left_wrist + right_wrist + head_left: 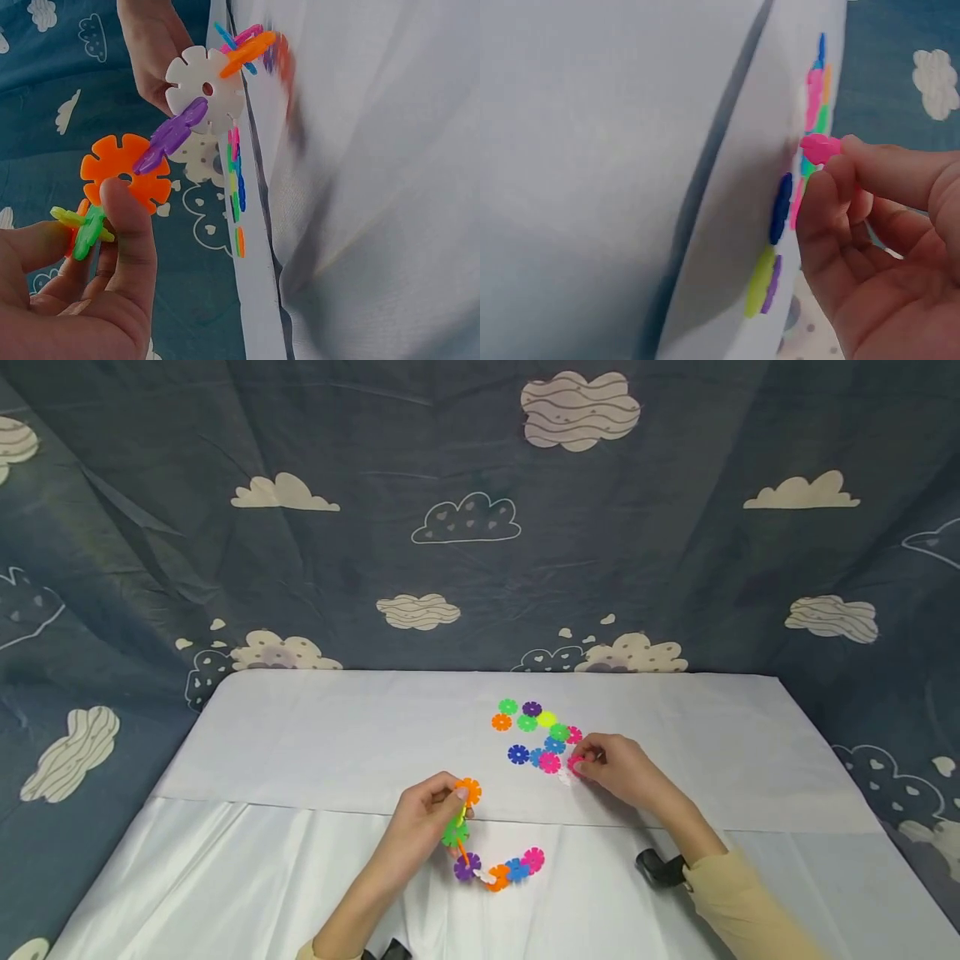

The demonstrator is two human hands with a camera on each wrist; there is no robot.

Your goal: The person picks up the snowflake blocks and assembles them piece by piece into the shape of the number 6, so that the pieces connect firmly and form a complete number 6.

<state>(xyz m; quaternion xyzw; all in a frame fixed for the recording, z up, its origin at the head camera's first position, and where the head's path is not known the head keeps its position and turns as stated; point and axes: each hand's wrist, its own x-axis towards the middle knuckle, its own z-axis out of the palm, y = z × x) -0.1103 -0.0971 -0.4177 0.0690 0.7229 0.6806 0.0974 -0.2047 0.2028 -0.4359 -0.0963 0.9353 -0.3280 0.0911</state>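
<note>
Left fingers [131, 240] pinch a disc chain [463, 867] near one end, right fingers [823, 214] a pink disc [821, 148]

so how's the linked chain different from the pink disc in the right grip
The linked chain is several joined pieces; the pink disc looks like a single one. The linked chain mixes many colours; the pink disc shows only pink. The linked chain extends beyond the left grip; the pink disc is pinched in the right grip. Both are held.

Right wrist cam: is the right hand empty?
No, the right hand pinches a pink disc at its fingertips.
</note>
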